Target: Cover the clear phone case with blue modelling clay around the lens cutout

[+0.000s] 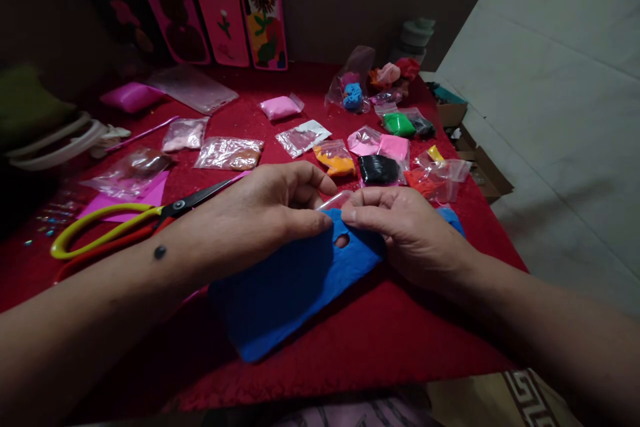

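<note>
A phone case (290,287) covered in blue clay lies tilted between my two hands, with a small hole near its top end and a clear strip of its edge bare. My left hand (280,210) pinches the upper left part of that edge, thumb on the blue clay. On the other side of the bare strip, my right hand (400,220) presses thumb and fingers together on the clay at the top corner. A piece of blue clay (451,220) shows behind my right hand. Scissors (107,230) with yellow and red handles lie beyond my left forearm.
Bags of clay, among them orange (335,159), black (379,170) and green (399,123), lie across the red cloth (400,333). Three decorated cases, one with a sunflower (264,17), lean on the back wall. Cardboard boxes (483,167) stand beyond the right edge.
</note>
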Tool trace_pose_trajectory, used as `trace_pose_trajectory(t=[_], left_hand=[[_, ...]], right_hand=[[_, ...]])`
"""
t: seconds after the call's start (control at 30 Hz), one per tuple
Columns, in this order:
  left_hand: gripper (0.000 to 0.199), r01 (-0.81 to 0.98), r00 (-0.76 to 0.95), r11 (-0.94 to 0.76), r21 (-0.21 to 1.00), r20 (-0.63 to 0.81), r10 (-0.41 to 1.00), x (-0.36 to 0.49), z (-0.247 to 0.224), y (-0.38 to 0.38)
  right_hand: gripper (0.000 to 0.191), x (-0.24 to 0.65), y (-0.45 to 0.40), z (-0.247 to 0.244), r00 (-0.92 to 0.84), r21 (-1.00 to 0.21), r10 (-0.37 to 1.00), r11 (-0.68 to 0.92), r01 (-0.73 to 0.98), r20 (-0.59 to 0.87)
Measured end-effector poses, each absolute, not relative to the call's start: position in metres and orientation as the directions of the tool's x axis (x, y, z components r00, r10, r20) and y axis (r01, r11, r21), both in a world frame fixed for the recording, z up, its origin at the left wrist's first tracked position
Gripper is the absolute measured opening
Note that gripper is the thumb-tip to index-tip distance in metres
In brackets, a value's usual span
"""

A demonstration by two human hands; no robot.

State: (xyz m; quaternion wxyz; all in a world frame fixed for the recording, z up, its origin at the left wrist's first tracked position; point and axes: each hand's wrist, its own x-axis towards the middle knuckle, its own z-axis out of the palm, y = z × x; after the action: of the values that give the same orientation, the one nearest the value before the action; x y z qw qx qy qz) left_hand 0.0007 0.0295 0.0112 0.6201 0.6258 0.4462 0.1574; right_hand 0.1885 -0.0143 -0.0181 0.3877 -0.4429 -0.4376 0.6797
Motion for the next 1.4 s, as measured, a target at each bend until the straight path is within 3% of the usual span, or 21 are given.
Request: trace_pose_trajectory(t=[0.33, 0.6, 0.87, 1.17, 1.4], left_hand=[[0.028, 0.338, 0.572, 0.185, 0.923, -0.358, 0.738, 0.003, 0.014, 0.028], [0.022, 0.306, 0.606, 0.193, 0.932, -0.347, 0.715, 0.004, 0.019, 0.027], [0.022, 0.258, 0.577, 0.229, 0.939, -0.34, 0.743, 0.003, 0.017, 0.027], [0.028, 0.162, 0.589, 0.316, 0.935, -0.348, 0.729, 0.001, 0.014, 0.031], [0.033, 0.179, 0.547, 0.326, 0.928, -0.37, 0.751, 0.001, 0.011, 0.035]], right_hand=[[0.023, 0.187, -0.015, -0.016, -0.258, -0.968, 0.935, -0.253, 0.003, -0.245], [0.017, 0.182, -0.014, -0.018, -0.324, -0.86, 0.894, -0.407, -0.307, -0.308], [0.021, 0.178, -0.015, -0.015, -0.298, -0.814, 0.905, -0.409, -0.414, -0.303], [0.017, 0.178, -0.015, -0.013, -0.316, -0.813, 0.893, -0.43, -0.392, -0.32], [0.015, 0.183, -0.016, -0.015, -0.294, -0.899, 0.882, -0.418, -0.131, -0.368]])
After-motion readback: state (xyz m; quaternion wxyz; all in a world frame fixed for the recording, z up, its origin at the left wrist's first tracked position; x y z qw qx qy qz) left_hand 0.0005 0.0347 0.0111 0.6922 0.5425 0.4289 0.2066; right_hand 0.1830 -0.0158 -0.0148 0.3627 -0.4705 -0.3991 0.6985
